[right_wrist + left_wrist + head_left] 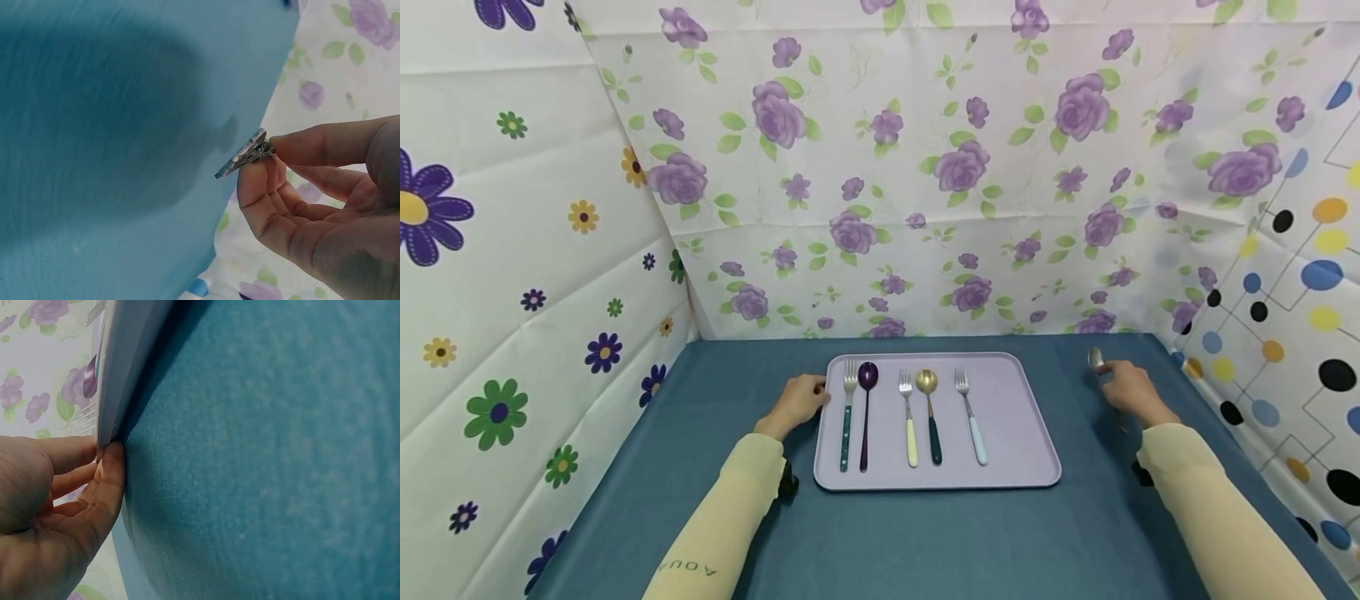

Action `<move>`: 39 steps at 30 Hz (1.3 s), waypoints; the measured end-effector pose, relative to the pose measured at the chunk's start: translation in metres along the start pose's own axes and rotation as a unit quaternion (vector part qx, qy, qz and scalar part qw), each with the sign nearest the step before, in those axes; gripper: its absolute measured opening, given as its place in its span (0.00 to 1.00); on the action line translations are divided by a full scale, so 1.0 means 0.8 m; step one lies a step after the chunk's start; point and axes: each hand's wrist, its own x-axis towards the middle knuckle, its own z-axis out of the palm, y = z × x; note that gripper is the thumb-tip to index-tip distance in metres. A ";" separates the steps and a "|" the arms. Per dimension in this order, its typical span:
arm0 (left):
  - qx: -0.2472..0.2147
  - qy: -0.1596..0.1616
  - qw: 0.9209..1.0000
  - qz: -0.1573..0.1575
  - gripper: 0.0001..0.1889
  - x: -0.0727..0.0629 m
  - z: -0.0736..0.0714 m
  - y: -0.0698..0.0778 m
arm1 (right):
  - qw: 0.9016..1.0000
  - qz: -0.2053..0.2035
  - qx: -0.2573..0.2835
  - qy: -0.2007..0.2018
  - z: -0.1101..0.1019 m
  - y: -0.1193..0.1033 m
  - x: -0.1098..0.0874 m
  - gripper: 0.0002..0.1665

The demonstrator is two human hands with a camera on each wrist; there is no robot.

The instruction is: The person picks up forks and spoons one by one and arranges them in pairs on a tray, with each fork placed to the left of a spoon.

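At the left rim of a pale lilac tray (1026,442), my left hand (800,402) pinches the edge between thumb and fingers; the left wrist view shows the tray's underside (122,369) beside the fingertips. My right hand (1131,393), right of the tray and above the cloth, holds a silver spoon (1095,359) between thumb and fingers. Its ornate handle end (245,153) shows in the right wrist view. On the tray lie a green-handled fork (846,429), a purple spoon (866,408), a cream-handled fork (912,437), a gold spoon with dark green handle (934,433) and a light-blue-handled fork (976,433).
A blue-grey cloth (940,542) covers the table. Behind it hangs a curtain (910,225) with purple roses. Flowered fabric (542,333) stands at the left, and dotted fabric (1292,333) at the right.
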 end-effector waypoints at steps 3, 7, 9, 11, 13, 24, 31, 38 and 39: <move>-0.001 0.000 1.000 -0.001 0.07 0.000 0.001 0.001 | 1.000 -0.001 -0.003 -0.003 0.002 -0.007 0.001 0.31; 0.003 0.000 1.000 0.000 0.08 0.000 0.001 0.001 | 1.000 -0.007 -0.005 -0.005 0.003 -0.012 0.002 0.32; 0.003 0.001 1.000 0.002 0.09 -0.001 0.002 0.001 | 1.000 -0.010 -0.002 -0.006 0.003 -0.015 0.002 0.32; 0.002 0.002 1.000 0.004 0.10 -0.001 0.002 0.001 | 1.000 -0.013 0.000 -0.005 0.003 -0.019 0.002 0.33; 0.002 0.003 1.000 0.007 0.12 -0.001 0.002 0.001 | 1.000 -0.018 0.000 -0.005 0.004 -0.022 0.003 0.33; -0.002 0.004 1.000 0.005 0.08 0.001 0.003 -0.002 | 0.999 -0.023 0.022 -0.026 0.013 -0.046 0.004 0.34; -0.002 0.008 1.000 0.010 0.12 -0.003 0.001 0.000 | 0.997 -0.032 0.030 -0.057 0.021 -0.071 0.004 0.36; 0.001 0.006 1.000 0.005 0.13 -0.003 0.001 0.001 | 0.996 -0.046 0.031 -0.065 0.029 -0.091 0.005 0.37; 0.000 0.005 1.000 0.005 0.12 -0.003 0.001 0.001 | 0.996 -0.048 0.031 -0.067 0.031 -0.094 0.004 0.37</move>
